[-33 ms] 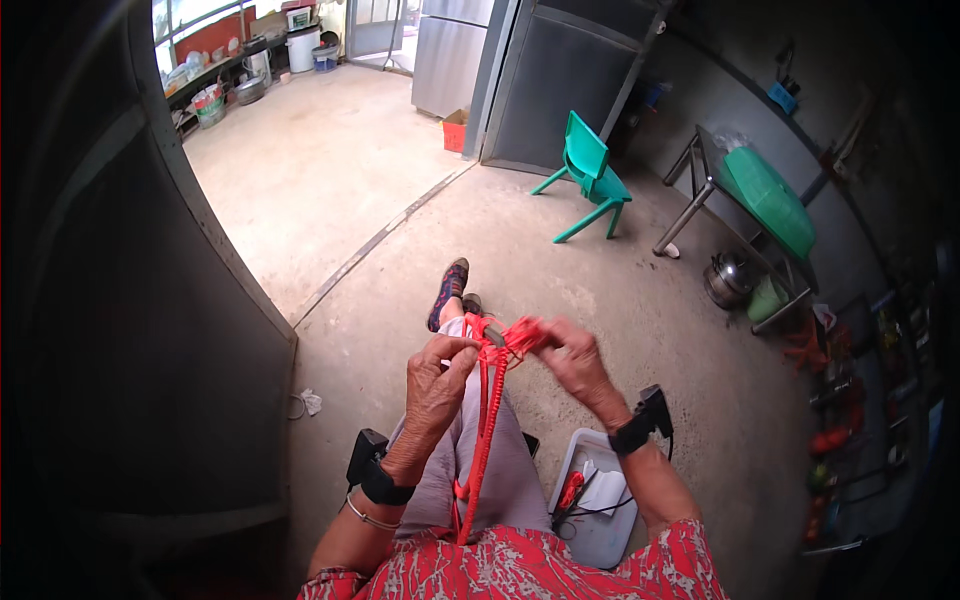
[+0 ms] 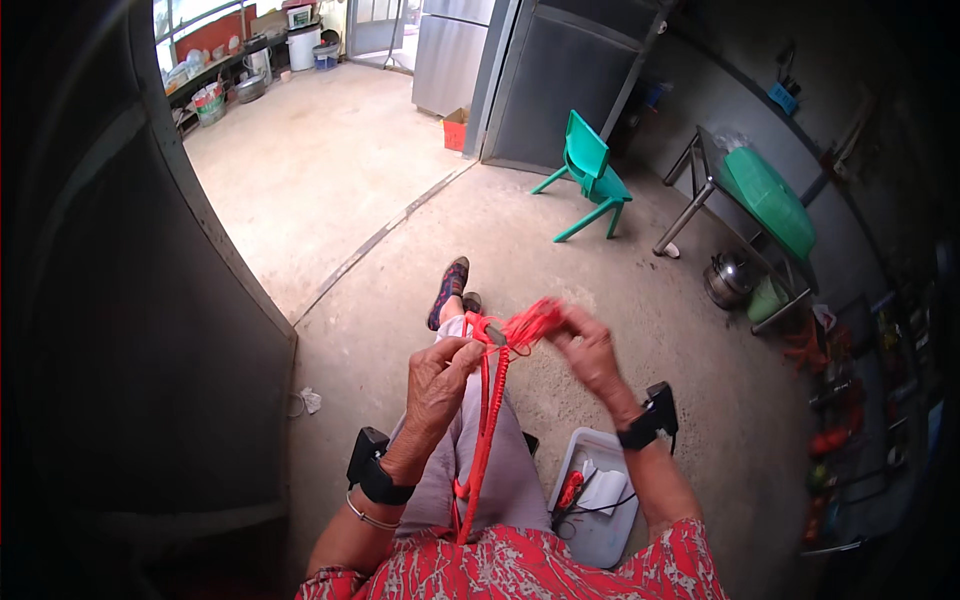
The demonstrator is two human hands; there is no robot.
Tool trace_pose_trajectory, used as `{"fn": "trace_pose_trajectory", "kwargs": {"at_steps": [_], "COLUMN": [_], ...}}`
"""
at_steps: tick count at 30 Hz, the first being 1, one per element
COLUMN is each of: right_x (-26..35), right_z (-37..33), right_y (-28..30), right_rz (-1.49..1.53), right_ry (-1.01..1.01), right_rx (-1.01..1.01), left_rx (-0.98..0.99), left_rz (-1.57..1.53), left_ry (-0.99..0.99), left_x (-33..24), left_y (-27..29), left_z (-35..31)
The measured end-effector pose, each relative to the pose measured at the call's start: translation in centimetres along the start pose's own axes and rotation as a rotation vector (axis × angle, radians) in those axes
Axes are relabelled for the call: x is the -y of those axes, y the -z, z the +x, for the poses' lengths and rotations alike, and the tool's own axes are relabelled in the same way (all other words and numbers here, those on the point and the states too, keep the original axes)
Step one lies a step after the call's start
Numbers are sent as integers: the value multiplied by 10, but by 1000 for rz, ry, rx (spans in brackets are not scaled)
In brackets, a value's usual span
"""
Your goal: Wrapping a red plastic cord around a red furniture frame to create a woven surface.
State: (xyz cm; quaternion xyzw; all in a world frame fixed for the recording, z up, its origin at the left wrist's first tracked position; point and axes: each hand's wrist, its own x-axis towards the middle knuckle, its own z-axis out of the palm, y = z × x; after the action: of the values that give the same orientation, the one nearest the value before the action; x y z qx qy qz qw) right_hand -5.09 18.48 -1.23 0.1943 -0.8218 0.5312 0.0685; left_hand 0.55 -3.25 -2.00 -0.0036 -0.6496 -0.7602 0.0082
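Note:
A long red band of knotted cord [image 2: 487,430] runs from my lap up between my hands. Near its upper end, a small grey piece [image 2: 495,336] sits among the red strands. My left hand [image 2: 440,380] is closed, with thumb and forefinger pinching red cord just left of the grey piece. Slightly smeared by motion, my right hand [image 2: 592,358] is closed on a loose bundle of thin red cord [image 2: 530,323] to the right of that piece. Some strands stretch between the bundle and the band.
Beside my right leg, a pale plastic tray [image 2: 630,530] holds red cord, white paper and black cable. A green chair [image 2: 590,160] stands ahead. At right, a metal-legged table [image 2: 690,215] carries a green cover [image 2: 770,200], above a metal pot [image 2: 727,280]. A dark door [image 2: 130,300] is at left.
My right hand has shifted a little to the right and upward, drawing the red bundle out from the grey piece. My left hand stays in nearly the same place.

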Motion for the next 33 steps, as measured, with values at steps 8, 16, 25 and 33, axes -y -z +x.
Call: {"fn": "trace_pose_trajectory", "kwargs": {"at_steps": [8, 16, 25, 33], "right_x": [113, 152, 79, 50], "right_z": [23, -43, -25, -20], "right_y": [91, 171, 42, 32], "right_rz": [1133, 761, 339, 825], "right_ry": [-76, -74, -548, -610], "right_rx": [-101, 141, 113, 200], "left_rx": [319, 389, 359, 321], "left_rz": [-896, -984, -948, -937], "left_ry": [580, 549, 555, 561], "left_x": [8, 6, 10, 7], "left_y": [-16, -22, -34, -37], "left_z": [-1, 1, -2, -2]}}
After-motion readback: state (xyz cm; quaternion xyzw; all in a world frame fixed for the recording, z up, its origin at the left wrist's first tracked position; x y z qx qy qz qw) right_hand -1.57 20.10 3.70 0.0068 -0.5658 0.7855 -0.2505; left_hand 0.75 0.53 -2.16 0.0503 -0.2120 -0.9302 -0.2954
